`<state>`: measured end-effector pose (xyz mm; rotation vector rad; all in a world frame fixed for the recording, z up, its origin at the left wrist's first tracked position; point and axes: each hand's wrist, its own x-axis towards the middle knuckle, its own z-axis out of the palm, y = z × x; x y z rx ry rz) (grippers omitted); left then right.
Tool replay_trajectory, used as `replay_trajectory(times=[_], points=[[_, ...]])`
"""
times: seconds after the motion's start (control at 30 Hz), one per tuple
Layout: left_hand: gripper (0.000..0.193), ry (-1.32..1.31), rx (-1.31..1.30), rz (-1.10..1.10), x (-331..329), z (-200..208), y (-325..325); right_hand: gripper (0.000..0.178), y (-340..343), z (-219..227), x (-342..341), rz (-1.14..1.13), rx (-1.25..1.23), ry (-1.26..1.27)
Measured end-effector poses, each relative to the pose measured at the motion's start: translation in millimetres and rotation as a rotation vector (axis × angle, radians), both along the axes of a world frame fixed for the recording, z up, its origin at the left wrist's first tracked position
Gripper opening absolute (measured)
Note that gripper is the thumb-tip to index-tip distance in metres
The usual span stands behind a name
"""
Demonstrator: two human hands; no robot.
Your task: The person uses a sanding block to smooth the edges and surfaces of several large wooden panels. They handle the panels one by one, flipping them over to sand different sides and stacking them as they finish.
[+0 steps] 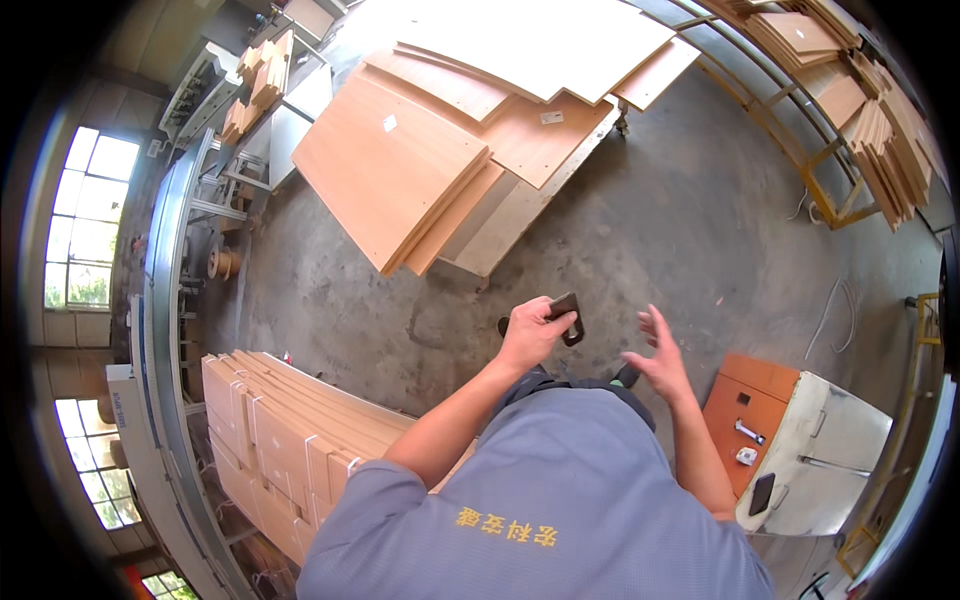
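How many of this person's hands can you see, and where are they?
2: the left hand, in front of the body, gripping a dark handle-shaped object; and the right hand, open and empty, left of the orange and white cabinet. Neither is fully hidden.

There were two hands (532, 335), one dark handheld object (565, 303), one orange-and-white cabinet (757, 376) at near right bearing one black phone (762, 493), one spool (224, 264) at left, and three windows (92, 215) farther left.
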<state>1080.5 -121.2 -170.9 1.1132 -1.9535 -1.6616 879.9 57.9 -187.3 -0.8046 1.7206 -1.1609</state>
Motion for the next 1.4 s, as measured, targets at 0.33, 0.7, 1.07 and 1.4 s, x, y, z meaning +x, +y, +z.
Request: replay_trajectory(times=[0.33, 0.7, 1.07, 1.4], points=[[0.050, -0.202, -0.495, 0.147, 128.1, -15.3, -197.8, 0.070, -258.6, 28.3, 97.7, 0.189, 0.036, 0.501], [0.078, -0.888, -0.692, 0.115, 226.9, -135.6, -377.1, 0.059, -451.2, -22.7, 73.6, 0.116, 0.311, 0.753], [0.080, -1.083, -0.590, 0.389, 218.2, -141.8, -549.5, 0.050, -517.4, -45.9, 66.6, 0.191, 0.395, 0.676], [0.079, -1.090, -0.620, 0.422, 214.6, -136.5, -544.9, 0.048, -551.1, -32.9, 62.4, 0.281, 0.481, 0.669]])
